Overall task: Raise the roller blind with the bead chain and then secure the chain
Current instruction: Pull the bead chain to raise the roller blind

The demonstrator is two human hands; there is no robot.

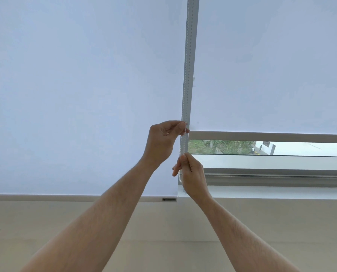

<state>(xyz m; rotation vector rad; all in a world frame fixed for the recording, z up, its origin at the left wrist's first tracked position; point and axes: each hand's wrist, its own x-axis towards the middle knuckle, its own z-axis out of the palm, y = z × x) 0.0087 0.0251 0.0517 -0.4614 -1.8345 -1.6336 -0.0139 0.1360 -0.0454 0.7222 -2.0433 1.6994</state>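
A white bead chain (185, 79) hangs down the narrow gap between two white roller blinds. The right blind (271, 65) has its bottom bar (269, 136) raised a little above the sill, showing a strip of window. My left hand (162, 141) pinches the chain at about the height of that bar. Just below it, my right hand (191, 173) is closed around the chain, and a short length of beads hangs out under its fingers. The left blind (81, 95) is down, its bottom bar (81, 197) at sill level.
Through the open strip of glass (230, 147) I see greenery and a road outside. A grey window frame (277, 176) and a white sill (281, 192) run below it. A plain beige wall (46, 222) fills the lower part of the view.
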